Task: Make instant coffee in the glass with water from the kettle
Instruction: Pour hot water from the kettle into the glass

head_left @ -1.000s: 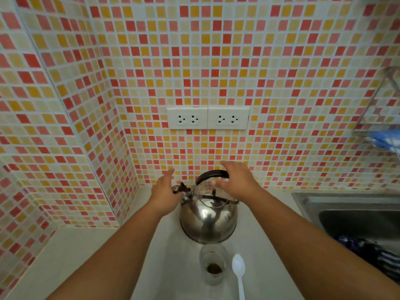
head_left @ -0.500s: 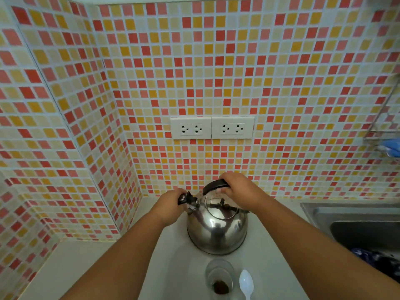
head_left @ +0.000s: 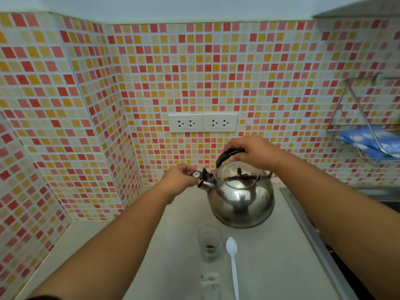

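Note:
A shiny steel kettle (head_left: 241, 202) stands on the white counter (head_left: 177, 245) by the tiled back wall, its spout pointing left. My right hand (head_left: 253, 151) is closed around its black handle (head_left: 225, 155) from above. My left hand (head_left: 180, 179) pinches the small whistle cap (head_left: 196, 174) at the spout tip, which looks flipped up. In front of the kettle sits a small clear glass (head_left: 210, 242) with brown coffee powder at its bottom. A white plastic spoon (head_left: 232, 260) lies just right of the glass.
A steel sink edge (head_left: 303, 224) runs along the right of the counter. A wire rack with a blue cloth (head_left: 368, 141) hangs on the right wall. Two double sockets (head_left: 202, 122) sit above the kettle. Tiled walls close the left and back.
The view tilted up and shifted. My right hand came down and gripped the kettle handle. My left hand closed on the spout cap and lifted it.

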